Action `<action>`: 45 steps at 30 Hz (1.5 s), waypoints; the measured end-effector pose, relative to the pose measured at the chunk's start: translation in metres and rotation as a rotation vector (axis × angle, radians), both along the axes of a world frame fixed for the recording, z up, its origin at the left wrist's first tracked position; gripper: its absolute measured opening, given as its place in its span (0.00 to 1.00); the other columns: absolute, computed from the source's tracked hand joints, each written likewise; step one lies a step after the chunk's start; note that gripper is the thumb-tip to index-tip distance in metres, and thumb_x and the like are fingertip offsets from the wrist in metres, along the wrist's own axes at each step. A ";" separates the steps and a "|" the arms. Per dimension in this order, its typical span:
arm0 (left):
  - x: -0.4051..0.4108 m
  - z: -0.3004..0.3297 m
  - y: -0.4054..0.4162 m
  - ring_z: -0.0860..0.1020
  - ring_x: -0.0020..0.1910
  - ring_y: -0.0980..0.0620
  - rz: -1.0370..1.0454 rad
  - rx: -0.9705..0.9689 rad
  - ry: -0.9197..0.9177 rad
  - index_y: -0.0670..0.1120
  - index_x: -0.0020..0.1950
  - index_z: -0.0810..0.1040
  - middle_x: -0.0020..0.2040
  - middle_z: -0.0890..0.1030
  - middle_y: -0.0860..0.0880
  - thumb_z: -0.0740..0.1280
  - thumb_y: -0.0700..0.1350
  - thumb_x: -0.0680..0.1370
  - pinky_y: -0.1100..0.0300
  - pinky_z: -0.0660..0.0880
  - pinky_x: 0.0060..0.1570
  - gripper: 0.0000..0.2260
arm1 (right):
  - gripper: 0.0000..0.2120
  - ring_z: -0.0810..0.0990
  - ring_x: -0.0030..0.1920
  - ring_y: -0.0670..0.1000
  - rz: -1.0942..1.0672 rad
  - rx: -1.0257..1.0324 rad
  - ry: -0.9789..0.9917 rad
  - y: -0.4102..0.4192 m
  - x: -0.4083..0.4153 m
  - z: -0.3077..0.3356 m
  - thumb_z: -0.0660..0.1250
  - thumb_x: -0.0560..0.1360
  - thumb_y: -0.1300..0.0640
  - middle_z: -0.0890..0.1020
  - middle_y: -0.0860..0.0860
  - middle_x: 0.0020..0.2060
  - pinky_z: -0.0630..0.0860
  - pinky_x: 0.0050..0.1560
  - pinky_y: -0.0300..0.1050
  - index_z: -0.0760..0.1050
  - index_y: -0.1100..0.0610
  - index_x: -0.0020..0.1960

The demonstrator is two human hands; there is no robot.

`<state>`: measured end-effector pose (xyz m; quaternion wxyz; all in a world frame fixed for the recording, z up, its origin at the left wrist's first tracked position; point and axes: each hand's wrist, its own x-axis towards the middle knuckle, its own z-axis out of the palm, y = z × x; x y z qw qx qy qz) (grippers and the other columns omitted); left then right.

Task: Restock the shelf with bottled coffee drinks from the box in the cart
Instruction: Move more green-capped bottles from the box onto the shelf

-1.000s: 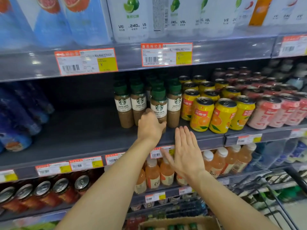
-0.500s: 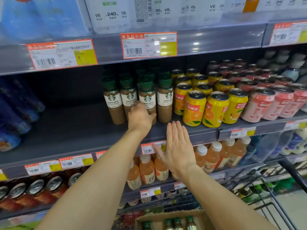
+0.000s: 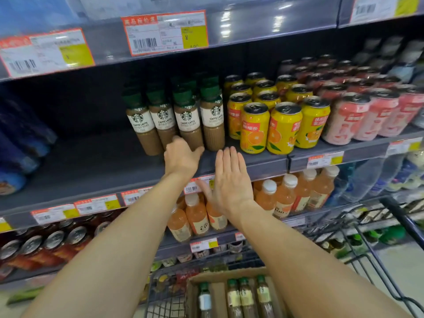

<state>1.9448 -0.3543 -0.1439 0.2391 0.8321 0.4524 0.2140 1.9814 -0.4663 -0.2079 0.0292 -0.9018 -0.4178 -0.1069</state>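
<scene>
My left hand (image 3: 181,157) is wrapped low around a caffe latte bottle (image 3: 189,125), right hand (image 3: 229,177) flat and empty beside it; a careless nudge topples its neighbours.

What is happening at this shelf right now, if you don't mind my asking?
A person is restocking latte bottles on the middle shelf. The left hand is at the base of the front row, fingers against a bottle, though the grip is hidden. The right hand hovers flat and open in front of the shelf edge, holding nothing. More bottles wait in the box in the cart below. Orange cans stand just right of the lattes.
</scene>
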 end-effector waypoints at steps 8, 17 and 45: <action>-0.050 -0.081 -0.058 0.57 0.77 0.46 -0.315 0.603 0.081 0.37 0.76 0.59 0.77 0.59 0.40 0.52 0.47 0.82 0.49 0.51 0.76 0.24 | 0.32 0.48 0.78 0.61 0.250 0.319 0.020 -0.033 -0.011 -0.046 0.49 0.80 0.50 0.51 0.64 0.77 0.51 0.77 0.57 0.51 0.68 0.77; -0.121 -0.217 -0.108 0.54 0.78 0.47 -0.437 0.416 0.492 0.39 0.78 0.56 0.78 0.56 0.42 0.47 0.52 0.82 0.48 0.54 0.75 0.27 | 0.35 0.48 0.79 0.56 0.356 0.015 0.380 -0.107 -0.060 -0.183 0.43 0.81 0.41 0.51 0.60 0.78 0.54 0.77 0.54 0.51 0.65 0.78; -0.188 -0.563 -0.126 0.71 0.62 0.36 0.020 -0.478 0.688 0.36 0.68 0.67 0.64 0.72 0.35 0.60 0.46 0.81 0.48 0.68 0.58 0.20 | 0.21 0.78 0.59 0.58 -0.166 -0.376 1.060 -0.134 -0.074 -0.484 0.60 0.80 0.45 0.79 0.58 0.59 0.75 0.61 0.51 0.73 0.58 0.65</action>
